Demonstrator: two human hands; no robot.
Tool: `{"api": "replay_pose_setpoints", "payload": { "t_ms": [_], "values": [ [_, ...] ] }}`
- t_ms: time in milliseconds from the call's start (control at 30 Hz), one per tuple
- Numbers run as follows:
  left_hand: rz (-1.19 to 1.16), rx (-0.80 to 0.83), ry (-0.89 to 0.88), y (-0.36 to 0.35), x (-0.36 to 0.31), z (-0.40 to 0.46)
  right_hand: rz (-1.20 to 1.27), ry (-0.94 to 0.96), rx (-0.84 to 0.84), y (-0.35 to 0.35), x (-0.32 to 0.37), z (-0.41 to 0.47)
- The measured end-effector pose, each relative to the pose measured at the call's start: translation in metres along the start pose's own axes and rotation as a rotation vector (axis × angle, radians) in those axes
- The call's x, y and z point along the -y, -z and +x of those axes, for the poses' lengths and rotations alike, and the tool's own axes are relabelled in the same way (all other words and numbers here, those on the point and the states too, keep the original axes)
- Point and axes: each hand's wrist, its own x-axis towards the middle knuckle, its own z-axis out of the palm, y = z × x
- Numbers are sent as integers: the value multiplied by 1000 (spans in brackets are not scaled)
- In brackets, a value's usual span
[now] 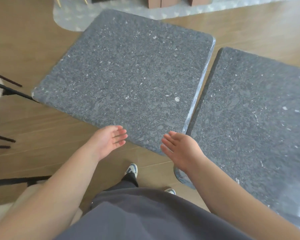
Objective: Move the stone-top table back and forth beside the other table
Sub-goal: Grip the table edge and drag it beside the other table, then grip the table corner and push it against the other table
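Observation:
A dark speckled stone-top table [128, 75] fills the middle of the view, its near edge just in front of me. A second table [253, 118] with the same stone top stands to its right, a narrow gap between them. My left hand [109, 141] hovers open at the near edge of the middle table, fingers straight, palm turned inward. My right hand [180, 149] is open too, over the table's near right corner, fingers pointing left. Neither hand holds anything.
Wooden floor [42, 127] lies all around. Dark chair legs [7, 89] and a pale seat stand at the left. A light grey rug [128, 11] and brown furniture legs [161, 1] are at the far side. My shoes [132, 169] are below the table edge.

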Motion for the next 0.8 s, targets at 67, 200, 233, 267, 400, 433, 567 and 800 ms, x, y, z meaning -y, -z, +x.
{"api": "replay_pose_setpoints", "payload": {
  "t_ms": [67, 200, 233, 267, 400, 433, 567, 800],
  "values": [
    [-14, 8, -80, 18, -14, -15, -24, 51, 5, -13, 2, -8],
    [-38, -2, -224, 58, -42, -37, -200, 184, -25, -57, 2, -15],
    [-19, -25, -254, 67, -46, -41, -269, 218, -19, -71, 1, -16],
    [2, -50, -284, 77, -50, -43, -327, 245, -7, -86, -2, -17],
    [32, -134, -389, 125, -65, -47, -437, 304, 41, -146, -18, -13],
    [26, -145, -405, 140, -72, -48, -453, 323, 58, -163, -23, -11],
    [-17, -193, -479, 212, -107, -56, -483, 387, 117, -242, -52, -4],
    [15, -406, -669, 337, -172, -89, -682, 556, 271, -390, -114, 8]
  ]
}}
